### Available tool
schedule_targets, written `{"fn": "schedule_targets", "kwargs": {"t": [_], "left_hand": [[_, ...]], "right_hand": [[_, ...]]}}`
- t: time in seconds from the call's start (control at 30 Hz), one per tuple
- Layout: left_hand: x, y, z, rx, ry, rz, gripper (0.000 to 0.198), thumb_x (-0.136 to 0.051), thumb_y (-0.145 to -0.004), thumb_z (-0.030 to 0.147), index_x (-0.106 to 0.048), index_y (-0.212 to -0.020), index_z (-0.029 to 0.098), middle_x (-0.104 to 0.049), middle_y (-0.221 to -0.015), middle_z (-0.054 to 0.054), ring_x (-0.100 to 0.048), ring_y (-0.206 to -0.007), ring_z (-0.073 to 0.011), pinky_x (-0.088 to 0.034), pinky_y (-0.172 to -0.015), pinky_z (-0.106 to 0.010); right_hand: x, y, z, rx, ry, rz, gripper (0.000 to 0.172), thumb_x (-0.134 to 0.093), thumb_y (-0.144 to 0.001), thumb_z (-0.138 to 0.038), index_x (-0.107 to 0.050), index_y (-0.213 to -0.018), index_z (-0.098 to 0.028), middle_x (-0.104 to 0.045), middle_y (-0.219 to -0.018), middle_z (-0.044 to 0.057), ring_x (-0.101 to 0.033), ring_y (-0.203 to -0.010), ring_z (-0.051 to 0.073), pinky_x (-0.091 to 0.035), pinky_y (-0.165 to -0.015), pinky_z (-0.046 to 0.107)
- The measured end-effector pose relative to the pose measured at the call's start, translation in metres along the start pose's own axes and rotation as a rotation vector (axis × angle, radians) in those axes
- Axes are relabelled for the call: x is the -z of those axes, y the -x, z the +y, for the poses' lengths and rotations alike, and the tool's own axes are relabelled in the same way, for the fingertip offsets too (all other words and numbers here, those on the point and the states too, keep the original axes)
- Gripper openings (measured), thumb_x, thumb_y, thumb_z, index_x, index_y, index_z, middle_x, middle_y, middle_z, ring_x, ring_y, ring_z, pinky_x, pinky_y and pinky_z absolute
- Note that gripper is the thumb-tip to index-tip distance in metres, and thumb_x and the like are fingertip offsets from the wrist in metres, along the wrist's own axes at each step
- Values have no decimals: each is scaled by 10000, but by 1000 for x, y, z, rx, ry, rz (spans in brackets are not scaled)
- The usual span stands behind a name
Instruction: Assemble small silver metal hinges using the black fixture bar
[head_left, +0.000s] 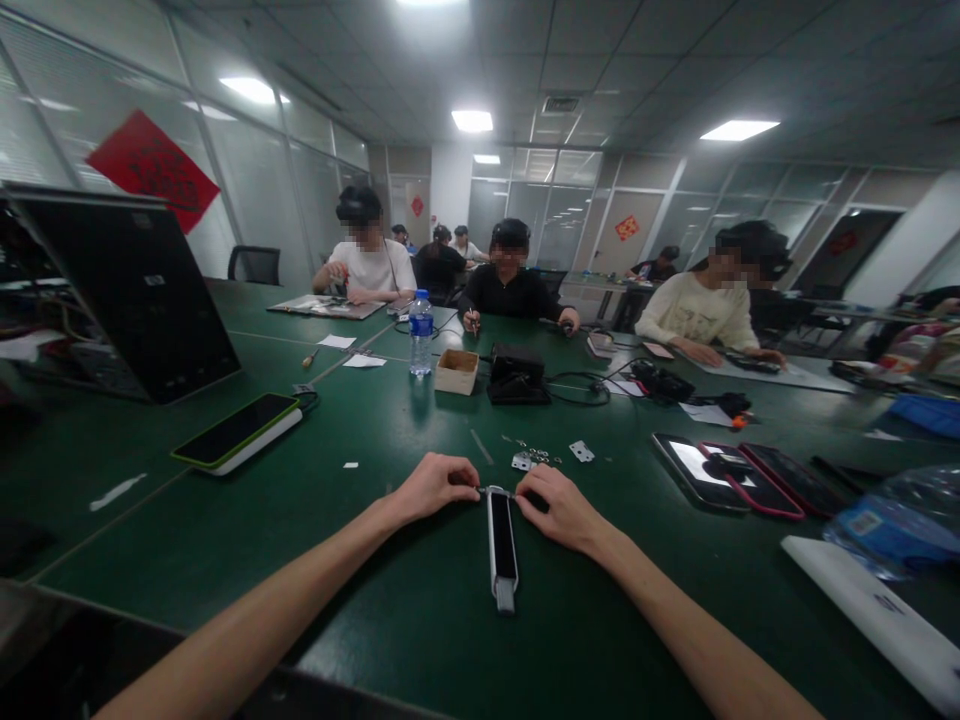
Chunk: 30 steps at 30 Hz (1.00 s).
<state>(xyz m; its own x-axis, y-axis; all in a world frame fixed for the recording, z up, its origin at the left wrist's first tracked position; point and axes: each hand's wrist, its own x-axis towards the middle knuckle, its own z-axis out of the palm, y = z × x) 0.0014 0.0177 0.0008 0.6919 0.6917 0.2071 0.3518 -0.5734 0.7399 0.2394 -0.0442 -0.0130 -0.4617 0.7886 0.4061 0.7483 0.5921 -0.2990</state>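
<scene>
A narrow black-and-silver device point(502, 545) lies lengthwise on the green table point(390, 620) in front of me. My left hand point(437, 484) is closed in a pinch at the device's far end, on its left side. My right hand point(559, 508) is closed too, pinching at the same far end from the right. What the fingertips grip is too small to make out. Just beyond the hands lie several small metal plates and screws point(540, 457).
A phone in a green case point(235, 431) lies left, an open laptop point(127, 290) behind it. Phones and tablets point(739, 475) lie right, a white box point(870, 610) and plastic bag point(900, 520) far right. A water bottle point(421, 333), small box point(457, 371) and black unit point(517, 375) stand mid-table. Other people sit opposite.
</scene>
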Motion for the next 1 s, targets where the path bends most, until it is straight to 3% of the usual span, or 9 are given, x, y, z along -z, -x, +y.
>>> {"fn": "schedule_targets", "kwargs": {"t": [0.23,0.57,1.0], "left_hand": [[0,0,3,30,34,-6,122,-721,-716,236,-663,-778,150,-650,-684,32,-593,-641,-113,-447,-633,-195],[-3,1,1,-24,-99,49,108,-721,-730,234,-676,-795,161,-662,-723,24,-604,-671,-116,-451,-664,-198],[-2,-1,4,68,-79,26,161,-691,-752,327,-713,-788,171,-705,-741,9,-644,-688,-141,-460,-657,-209]], "right_hand": [[0,-1,0,2,-6,-10,89,-505,-852,-187,-591,-831,-175,-579,-830,48,-534,-764,161,-454,-709,307],[1,0,-2,-20,-24,-23,93,-501,-847,-185,-593,-835,-177,-581,-843,50,-530,-768,165,-456,-702,313],[1,0,1,-14,-13,-27,76,-517,-846,-175,-593,-835,-174,-585,-840,46,-536,-773,161,-457,-704,305]]}}
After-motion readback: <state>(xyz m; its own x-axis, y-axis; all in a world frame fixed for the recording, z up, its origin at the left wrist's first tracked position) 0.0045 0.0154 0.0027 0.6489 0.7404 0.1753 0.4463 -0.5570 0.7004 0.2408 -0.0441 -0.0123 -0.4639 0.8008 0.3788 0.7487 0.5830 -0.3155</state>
